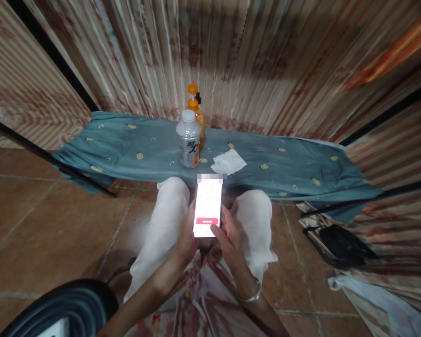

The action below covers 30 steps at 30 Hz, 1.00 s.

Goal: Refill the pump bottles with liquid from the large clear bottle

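Note:
A smartphone point(207, 206) with a bright white screen and a red button near its lower end is held upright between my knees. My left hand point(188, 234) is wrapped round its left edge, the fingers mostly hidden behind it. On the other side my right hand point(230, 234) grips the right edge, its thumb over the lower right of the screen. Both knees have white cloth over them. Just beyond stands a clear bottle point(188, 142) with a white cap and printed label, and a crumpled white tissue point(228, 162) lies to its right.
A teal patterned cloth point(143, 145) covers a low bench before me. An orange pump bottle point(200, 119) stands behind the clear one. Dark metal poles flank the bench, with pleated curtains around. A black bag point(340, 243) lies at right; a round black object point(73, 304) is at lower left.

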### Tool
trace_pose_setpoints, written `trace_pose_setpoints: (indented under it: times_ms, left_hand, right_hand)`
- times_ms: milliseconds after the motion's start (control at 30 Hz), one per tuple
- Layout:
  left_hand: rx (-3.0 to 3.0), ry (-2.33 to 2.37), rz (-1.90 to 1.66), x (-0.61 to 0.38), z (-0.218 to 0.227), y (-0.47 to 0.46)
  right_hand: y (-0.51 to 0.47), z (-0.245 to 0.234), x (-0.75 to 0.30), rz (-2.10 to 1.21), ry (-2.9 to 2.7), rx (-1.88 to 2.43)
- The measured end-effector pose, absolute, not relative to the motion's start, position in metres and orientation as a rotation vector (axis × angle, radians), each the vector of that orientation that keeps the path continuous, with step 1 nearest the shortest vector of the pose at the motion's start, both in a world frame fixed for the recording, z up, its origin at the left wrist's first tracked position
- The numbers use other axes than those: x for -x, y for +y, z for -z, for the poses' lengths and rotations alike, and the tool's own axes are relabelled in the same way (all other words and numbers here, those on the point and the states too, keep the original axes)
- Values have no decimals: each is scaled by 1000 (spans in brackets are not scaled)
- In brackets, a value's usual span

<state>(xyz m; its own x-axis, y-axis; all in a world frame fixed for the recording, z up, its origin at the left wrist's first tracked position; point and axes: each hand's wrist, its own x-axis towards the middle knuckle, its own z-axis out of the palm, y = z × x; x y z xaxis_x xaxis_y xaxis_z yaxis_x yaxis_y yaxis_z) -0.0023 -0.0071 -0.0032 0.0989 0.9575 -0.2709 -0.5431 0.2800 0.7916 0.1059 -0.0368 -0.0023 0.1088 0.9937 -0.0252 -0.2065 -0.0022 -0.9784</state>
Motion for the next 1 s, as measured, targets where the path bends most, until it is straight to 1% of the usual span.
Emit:
trace_pose_setpoints:
  times_ms: [233,500,667,833,1000]
  left_hand:
    - [-655,892,-1220,1,-6,-9]
    - [-713,931,-1223,-1,-2,-12]
    - [-685,964,-1183,-4,-9,-15]
    - [-640,959,-1218,-7,-4,-10]
    - [-673,848,-1238,-12,4,-1]
  right_hand:
    - [-38,0,-107,-1224,-998,1133]
    - [-37,0,-107,-1239,-1022,1141]
    - [-37,-3,-104,-1203,-1048,1202]
    - [-39,7,-100,-1124,-1072,1312]
    - [-33,16,-101,-1081,-1069,1421]
